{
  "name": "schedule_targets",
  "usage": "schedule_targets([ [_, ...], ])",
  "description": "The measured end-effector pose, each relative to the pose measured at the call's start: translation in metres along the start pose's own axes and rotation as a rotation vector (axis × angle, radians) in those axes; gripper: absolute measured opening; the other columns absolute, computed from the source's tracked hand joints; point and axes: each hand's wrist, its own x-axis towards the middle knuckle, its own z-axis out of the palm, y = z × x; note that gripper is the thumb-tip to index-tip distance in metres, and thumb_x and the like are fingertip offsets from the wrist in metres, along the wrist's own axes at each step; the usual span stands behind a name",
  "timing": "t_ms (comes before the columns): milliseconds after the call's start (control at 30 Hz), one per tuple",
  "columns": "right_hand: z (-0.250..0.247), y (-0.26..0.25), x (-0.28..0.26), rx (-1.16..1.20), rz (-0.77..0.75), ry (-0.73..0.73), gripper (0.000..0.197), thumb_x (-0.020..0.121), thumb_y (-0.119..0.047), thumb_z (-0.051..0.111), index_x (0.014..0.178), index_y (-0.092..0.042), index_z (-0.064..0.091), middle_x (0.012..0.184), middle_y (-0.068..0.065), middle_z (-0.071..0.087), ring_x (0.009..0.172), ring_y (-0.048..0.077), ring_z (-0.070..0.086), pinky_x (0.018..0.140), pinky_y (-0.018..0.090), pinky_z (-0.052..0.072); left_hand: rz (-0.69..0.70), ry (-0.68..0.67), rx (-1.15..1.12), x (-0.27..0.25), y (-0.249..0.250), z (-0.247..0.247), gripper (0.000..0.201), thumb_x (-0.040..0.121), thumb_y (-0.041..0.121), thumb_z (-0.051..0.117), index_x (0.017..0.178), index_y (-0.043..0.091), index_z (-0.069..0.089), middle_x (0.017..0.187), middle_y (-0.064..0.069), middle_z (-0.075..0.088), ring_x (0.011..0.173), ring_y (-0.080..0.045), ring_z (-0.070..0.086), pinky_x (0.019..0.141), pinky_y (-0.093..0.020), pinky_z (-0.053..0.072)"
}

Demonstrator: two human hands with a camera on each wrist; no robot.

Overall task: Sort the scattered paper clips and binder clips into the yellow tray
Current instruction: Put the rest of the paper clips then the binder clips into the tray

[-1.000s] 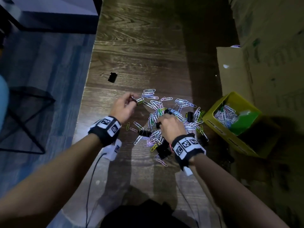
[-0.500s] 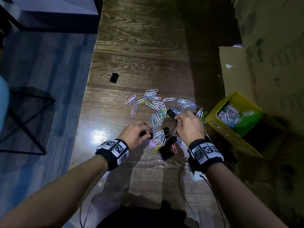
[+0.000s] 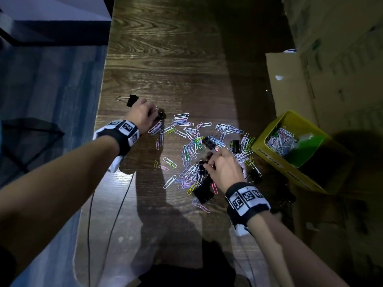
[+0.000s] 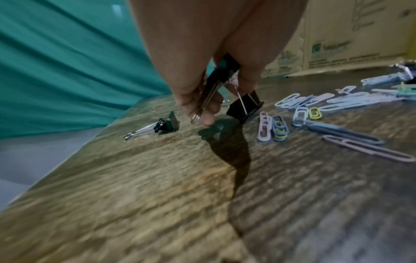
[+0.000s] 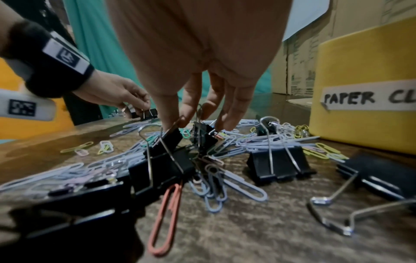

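Note:
Coloured paper clips [image 3: 192, 141] and black binder clips [image 3: 204, 192] lie heaped on the wooden table [image 3: 165, 59]. My left hand [image 3: 154, 116] is at the heap's far left. Its thumb and fingers grip one black binder clip [image 4: 217, 83], and a second binder clip [image 4: 244, 106] hangs from its fingertips by the wire handle, touching the table. A lone binder clip [image 3: 131, 99] [image 4: 164, 124] lies just beyond it. My right hand [image 3: 209, 162] [image 5: 198, 124] reaches down into the heap and pinches a small black binder clip [image 5: 203, 137]. The yellow tray [image 3: 269, 150] [image 5: 360, 62] stands to the right and holds paper clips [image 3: 279, 140].
Cardboard boxes [image 3: 331, 69] line the table's right side behind the tray. The table's left edge [image 3: 99, 112] drops to blue floor close to my left hand. A thin cable [image 3: 112, 224] runs over the near table. More binder clips [image 5: 279, 163] lie beside the tray.
My left hand has moved from the heap's near side up and left to the lone binder clip, carrying binder clips. My right hand has shifted slightly nearer within the heap.

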Motion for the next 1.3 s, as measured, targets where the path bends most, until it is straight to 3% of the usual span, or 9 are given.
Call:
schedule_targets([
  [233, -0.006, 0.02, -0.001, 0.043, 0.069, 0.101, 0.018, 0.087, -0.025, 0.062, 0.082, -0.008, 0.066, 0.103, 0.007, 0.054, 0.08, 0.028, 0.062, 0.076, 0.045, 0.054, 0.184, 0.052, 0.207, 0.013, 0.025, 0.015, 0.039, 0.087, 0.03, 0.058, 0.119, 0.009, 0.049, 0.141, -0.022, 0.033, 0.128, -0.041, 0.033, 0.104, -0.051, 0.031],
  [333, -0.007, 0.023, -0.001, 0.054, 0.109, 0.127, 0.014, 0.086, -0.02, 0.063, 0.083, -0.007, 0.066, 0.11, 0.009, 0.05, 0.093, 0.028, 0.058, 0.08, 0.044, 0.054, 0.439, -0.077, 0.281, 0.005, 0.043, 0.031, 0.039, 0.093, 0.032, 0.049, 0.126, 0.013, 0.048, 0.145, -0.016, 0.035, 0.134, -0.035, 0.031, 0.109, -0.056, 0.026],
  [400, -0.005, 0.022, -0.001, 0.001, 0.089, 0.161, 0.013, 0.083, -0.02, 0.063, 0.087, -0.007, 0.066, 0.111, 0.011, 0.046, 0.106, 0.027, 0.048, 0.09, 0.043, 0.049, 0.503, -0.194, 0.387, -0.001, 0.047, 0.042, 0.046, 0.095, 0.038, 0.042, 0.136, 0.018, 0.041, 0.152, -0.01, 0.026, 0.141, -0.029, 0.02, 0.114, -0.056, 0.01],
  [567, -0.005, 0.012, 0.002, -0.102, -0.1, 0.32, 0.032, 0.083, -0.031, 0.06, 0.11, -0.015, 0.061, 0.123, 0.015, 0.045, 0.117, 0.03, 0.042, 0.097, 0.046, 0.043, 0.401, -0.318, 0.641, -0.018, 0.041, 0.054, 0.058, 0.094, 0.054, 0.011, 0.147, 0.031, 0.005, 0.157, 0.002, -0.006, 0.143, -0.018, -0.011, 0.112, -0.051, -0.011],
  [667, 0.001, 0.006, 0.008, -0.189, -0.268, 0.141, 0.055, 0.085, -0.038, 0.057, 0.136, -0.026, 0.041, 0.151, 0.009, 0.024, 0.141, 0.029, 0.018, 0.111, 0.052, 0.02, 0.395, -0.367, 0.619, -0.032, 0.027, 0.057, 0.061, 0.092, 0.056, 0.005, 0.146, 0.03, -0.006, 0.156, 0.004, -0.01, 0.142, -0.015, -0.015, 0.111, -0.049, -0.012],
  [800, 0.007, 0.009, 0.015, -0.306, -0.231, -0.052, 0.064, 0.092, -0.042, 0.046, 0.147, -0.023, 0.021, 0.156, 0.004, 0.016, 0.145, 0.028, 0.006, 0.116, 0.055, 0.005, 0.49, -0.409, 0.595, -0.065, 0.01, 0.056, 0.066, 0.083, 0.062, -0.017, 0.141, 0.031, -0.015, 0.156, 0.002, -0.009, 0.142, -0.015, -0.009, 0.114, -0.05, -0.008],
  [1000, 0.007, 0.01, 0.007, -0.217, -0.086, -0.005, 0.068, 0.091, -0.041, 0.048, 0.146, -0.015, 0.02, 0.155, 0.006, 0.021, 0.145, 0.027, 0.009, 0.116, 0.055, 0.005, 0.473, -0.387, 0.412, -0.081, 0.031, 0.057, 0.063, 0.089, 0.061, 0.001, 0.146, 0.034, 0.006, 0.157, -0.001, 0.0, 0.144, -0.021, 0.002, 0.116, -0.049, 0.005],
  [1100, 0.007, 0.001, -0.005, -0.189, -0.089, 0.047, 0.067, 0.09, -0.039, 0.05, 0.146, -0.015, 0.022, 0.156, 0.01, 0.015, 0.145, 0.03, 0.004, 0.114, 0.058, 0.0, 0.4, -0.419, 0.408, -0.062, 0.052, 0.069, 0.059, 0.094, 0.054, 0.018, 0.145, 0.036, -0.003, 0.156, 0.002, -0.01, 0.144, -0.022, -0.009, 0.114, -0.053, 0.001],
  [1300, 0.032, -0.01, -0.031, -0.196, -0.157, 0.044, 0.062, 0.089, -0.022, 0.045, 0.146, -0.012, 0.021, 0.156, 0.009, 0.015, 0.145, 0.03, 0.001, 0.113, 0.062, 0.0, 0.448, -0.513, 0.501, -0.09, 0.049, 0.078, 0.059, 0.092, 0.054, 0.005, 0.143, 0.032, -0.014, 0.152, 0.006, -0.018, 0.141, -0.02, -0.018, 0.113, -0.05, -0.009],
])
